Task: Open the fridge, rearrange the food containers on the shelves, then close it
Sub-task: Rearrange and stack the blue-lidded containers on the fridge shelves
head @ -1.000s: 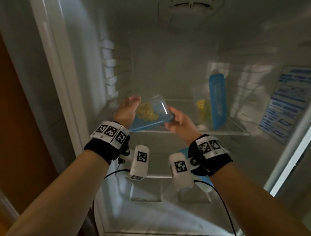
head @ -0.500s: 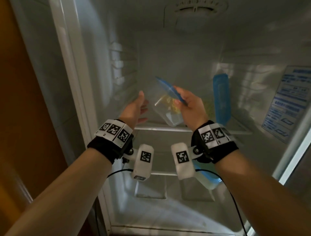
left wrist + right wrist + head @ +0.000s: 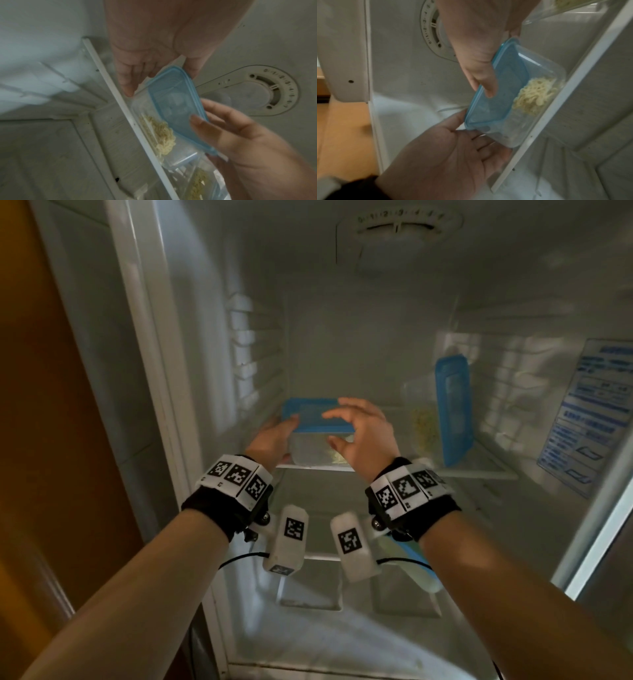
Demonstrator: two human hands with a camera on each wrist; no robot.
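Note:
A clear food container with a blue lid (image 3: 313, 416) and noodles inside lies flat, lid up, at the left of the fridge's upper shelf (image 3: 479, 470). My right hand (image 3: 352, 426) arches over it, fingers on the lid and thumb against the front wall. My left hand (image 3: 274, 440) lies with straight fingers along its left side. From the left wrist, the container (image 3: 175, 102) sits between the left hand (image 3: 133, 75) and the right hand (image 3: 231, 132). The right wrist view shows the right hand (image 3: 479, 60) on the container (image 3: 505, 86) and the open left palm (image 3: 453, 148) below it.
A second noodle container (image 3: 452, 409) stands on its edge at the right of the same shelf. Another blue-lidded container (image 3: 411, 563) lies on the lower shelf, partly hidden by my right wrist. The thermostat dial (image 3: 399, 224) is overhead. A wooden panel (image 3: 51, 440) borders the fridge's left.
The container was tipped in the air in my right hand; it now lies flat, lid up, on the upper shelf. My left hand has moved in against its left side.

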